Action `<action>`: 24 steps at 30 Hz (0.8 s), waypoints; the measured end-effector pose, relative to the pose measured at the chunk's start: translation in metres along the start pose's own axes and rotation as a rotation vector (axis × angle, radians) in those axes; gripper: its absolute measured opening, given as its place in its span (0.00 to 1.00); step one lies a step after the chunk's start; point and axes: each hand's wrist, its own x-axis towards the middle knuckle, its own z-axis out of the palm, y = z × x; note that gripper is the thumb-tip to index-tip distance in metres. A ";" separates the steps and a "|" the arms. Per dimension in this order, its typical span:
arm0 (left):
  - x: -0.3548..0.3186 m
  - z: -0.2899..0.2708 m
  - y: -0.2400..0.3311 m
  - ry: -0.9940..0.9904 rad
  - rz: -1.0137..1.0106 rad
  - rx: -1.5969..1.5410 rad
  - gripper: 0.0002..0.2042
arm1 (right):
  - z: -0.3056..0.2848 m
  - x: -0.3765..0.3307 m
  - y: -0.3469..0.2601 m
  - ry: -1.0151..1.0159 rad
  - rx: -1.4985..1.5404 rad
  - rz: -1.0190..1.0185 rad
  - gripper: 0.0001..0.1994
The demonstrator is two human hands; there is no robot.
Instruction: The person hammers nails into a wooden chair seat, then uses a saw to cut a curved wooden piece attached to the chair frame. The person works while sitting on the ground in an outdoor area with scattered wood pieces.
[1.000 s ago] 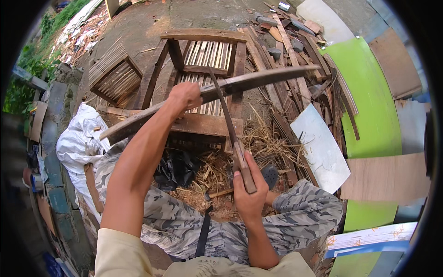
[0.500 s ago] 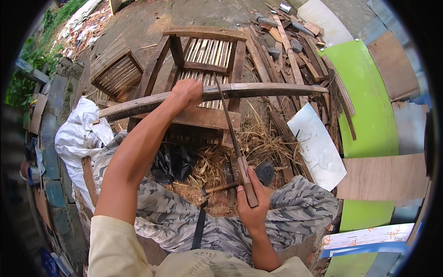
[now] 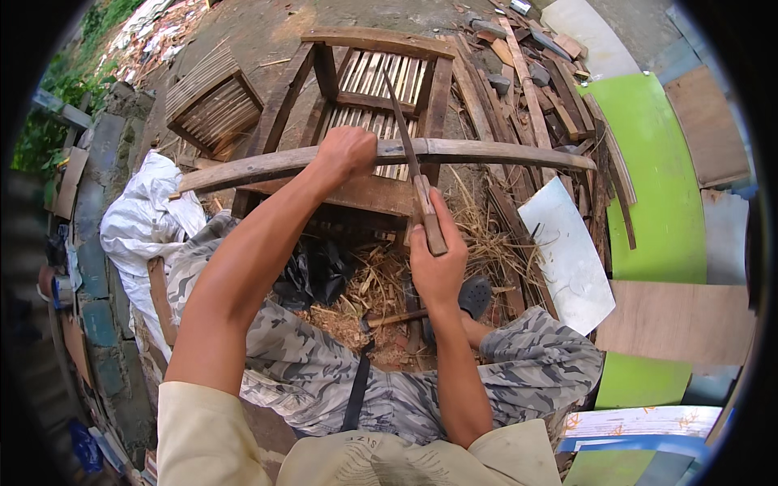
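A long, weathered bamboo pole (image 3: 502,151) lies crosswise in front of me, over a dark wooden chair frame (image 3: 377,36) with pale slats. My left hand (image 3: 348,151) is closed in a fist over the pole, left of its middle. Just to the right, a saw (image 3: 400,121) with a long narrow blade crosses the pole, its tip pointing away over the slats. Its teeth are too fine to make out. Around its wooden handle (image 3: 433,231), on the near side of the pole, my right hand (image 3: 439,259) is closed.
A hammer-like tool (image 3: 397,317) lies among shavings between my legs, beside a black plastic bag (image 3: 316,271). Scrap wood (image 3: 559,113) is piled at right, near a green panel (image 3: 656,178). At left are a white sack (image 3: 146,211) and a slatted wooden piece (image 3: 215,101).
My right hand has pushed the saw forward, away from me, so its tip reaches farther over the slats. My left hand still grips the pole. The whole view has shifted slightly.
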 end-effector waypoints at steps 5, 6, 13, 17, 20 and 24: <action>-0.011 0.003 0.011 -0.099 0.025 -0.066 0.09 | -0.020 -0.071 -0.010 0.034 0.000 0.027 0.27; -0.016 0.008 0.009 0.058 0.085 -0.039 0.10 | -0.015 -0.068 -0.015 0.043 0.021 0.028 0.28; -0.003 0.005 0.002 -0.005 -0.042 -0.088 0.09 | -0.012 -0.031 -0.010 0.033 -0.057 0.001 0.27; 0.003 0.002 -0.008 0.088 -0.094 -0.060 0.08 | -0.017 -0.010 0.008 0.028 0.009 -0.011 0.26; 0.011 0.003 -0.015 0.180 -0.062 0.008 0.07 | -0.012 -0.010 0.006 0.000 0.023 0.002 0.26; 0.019 0.008 -0.020 0.201 -0.047 0.069 0.09 | 0.000 -0.016 0.006 0.029 0.045 -0.037 0.26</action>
